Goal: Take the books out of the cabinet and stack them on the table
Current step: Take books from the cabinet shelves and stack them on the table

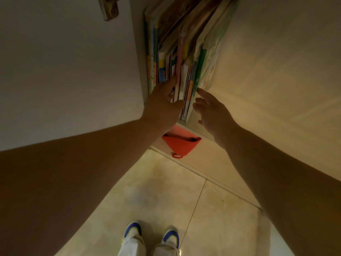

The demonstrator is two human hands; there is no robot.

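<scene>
Several thin, colourful books point(186, 71) stand upright, packed side by side on a cabinet shelf point(191, 126) straight ahead. My left hand point(162, 102) reaches into the row, its fingers pushed between the spines and its thumb pressed against a pink-edged book point(178, 71); whether it truly grips is hard to tell. My right hand point(212, 111) hovers at the right end of the row with fingers spread, the fingertip just touching the green-spined book point(200, 69). The table is out of view.
The open cabinet door point(64, 71) stands to the left, a metal hinge point(109, 8) near its top. A cabinet side panel point(276, 71) is on the right. A red folder or pouch point(180, 143) lies on the shelf below. Tiled floor and my shoes point(151, 235) are beneath.
</scene>
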